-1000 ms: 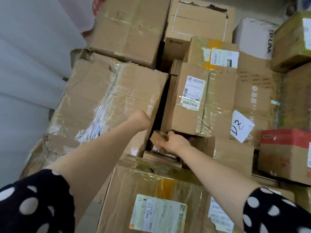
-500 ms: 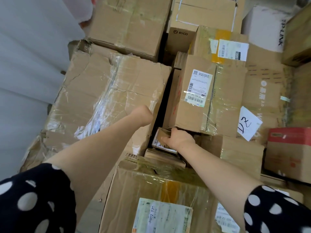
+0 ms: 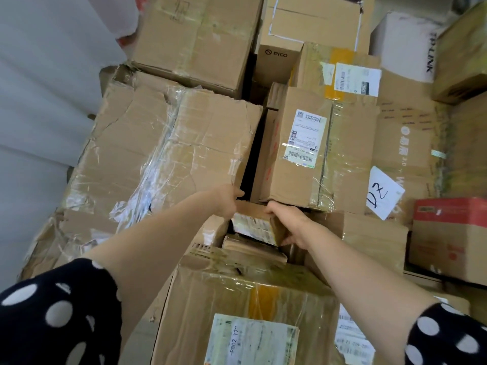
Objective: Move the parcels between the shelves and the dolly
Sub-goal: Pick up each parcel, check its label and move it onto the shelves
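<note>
Left of frame: large crushed carton (image 3: 163,159), wrapped in torn clear tape, fills the left half. Grey wall beyond it.

Centre: small parcel (image 3: 254,223), brown with a printed label on its near face, sits in the gap between the crushed carton and the labelled upright box (image 3: 303,143), just above the front box (image 3: 250,312) at bottom centre.
- Left hand (image 3: 226,204): fingers curl on the parcel's left end, gripping it; fingertips mostly hidden.
- Right hand (image 3: 292,225): fingers wrap over the parcel's far right edge, thumb at the near corner; firm grip.

Both sleeves are black with white dots.

Right of frame: paper note (image 3: 383,192) marked "D2" on a stacked carton; red-topped box (image 3: 450,233) at the right edge; white TP-LINK box (image 3: 405,46) at upper right.
</note>
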The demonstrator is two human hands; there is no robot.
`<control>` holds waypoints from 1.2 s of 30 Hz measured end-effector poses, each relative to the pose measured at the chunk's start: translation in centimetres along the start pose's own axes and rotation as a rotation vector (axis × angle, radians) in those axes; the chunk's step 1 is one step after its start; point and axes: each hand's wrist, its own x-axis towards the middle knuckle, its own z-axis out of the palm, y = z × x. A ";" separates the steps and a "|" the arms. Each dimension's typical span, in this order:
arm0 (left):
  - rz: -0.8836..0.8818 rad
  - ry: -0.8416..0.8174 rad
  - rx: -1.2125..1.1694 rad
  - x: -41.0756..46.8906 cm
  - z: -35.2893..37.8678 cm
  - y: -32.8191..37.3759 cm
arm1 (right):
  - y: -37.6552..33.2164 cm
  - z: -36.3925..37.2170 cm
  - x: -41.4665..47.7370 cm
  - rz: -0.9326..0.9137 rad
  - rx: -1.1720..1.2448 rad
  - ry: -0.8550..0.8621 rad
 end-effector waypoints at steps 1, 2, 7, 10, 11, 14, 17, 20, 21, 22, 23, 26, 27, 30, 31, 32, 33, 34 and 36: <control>0.018 -0.020 -0.007 0.0 0.2 -0.1 | 0.1 -0.3 -0.2 0.035 0.089 -0.024; 0.032 -0.035 -0.009 0.3 0.3 -0.3 | 0.2 -0.5 -0.4 0.068 0.143 -0.045; 0.015 -0.082 -0.139 1.3 1.1 -0.9 | 1.3 -0.8 -0.2 0.149 0.291 -0.023; -0.012 -0.106 -0.280 1.5 1.4 -0.8 | 1.9 -0.2 0.1 0.118 0.267 0.019; -0.016 -0.102 -0.291 1.9 1.6 -0.8 | 2.0 0.1 0.0 0.101 0.246 0.045; -0.025 -0.073 -0.261 2.6 1.9 -0.7 | 1.9 0.3 0.2 0.079 0.136 0.139; -0.027 -0.011 -0.206 3.4 2.2 -0.8 | 1.7 0.5 0.9 0.082 0.021 0.165; -0.018 0.044 -0.053 4.1 2.8 -0.4 | 1.7 0.5 1.4 0.081 -0.007 0.156; -0.014 0.067 -0.005 4.3 3.0 -0.4 | 1.8 0.6 1.7 0.080 -0.008 0.155; -0.020 0.083 0.025 4.5 3.2 -0.2 | 1.9 0.6 1.8 0.080 0.001 0.148; -0.031 0.093 0.045 4.6 3.4 0.1 | 2.0 0.6 2.0 0.081 0.010 0.138; -0.060 0.086 0.083 5.0 3.9 0.3 | 2.3 0.9 2.5 0.077 0.039 0.114; -0.064 0.090 0.086 4.8 4.0 0.4 | 2.3 0.9 2.4 0.074 0.041 0.116; -0.082 0.117 0.060 4.1 3.9 0.8 | 2.0 0.8 0.7 0.057 0.011 0.113; -0.086 0.125 0.053 3.4 3.6 1.2 | 2.0 0.5 0.0 0.041 -0.015 0.108; -0.083 0.120 0.062 2.5 3.2 1.7 | 1.9 0.2 -0.9 0.020 -0.037 0.105; -0.072 0.119 0.047 1.6 2.8 2.1 | 1.8 0.0 -1.7 -0.006 -0.063 0.102; -0.066 0.114 0.033 0.3 2.3 2.7 | 1.5 -0.3 -2.9 -0.030 -0.088 0.098; -0.060 0.147 0.007 -2.8 1.3 4.0 | 1.0 -0.8 -5.2 -0.085 -0.134 0.118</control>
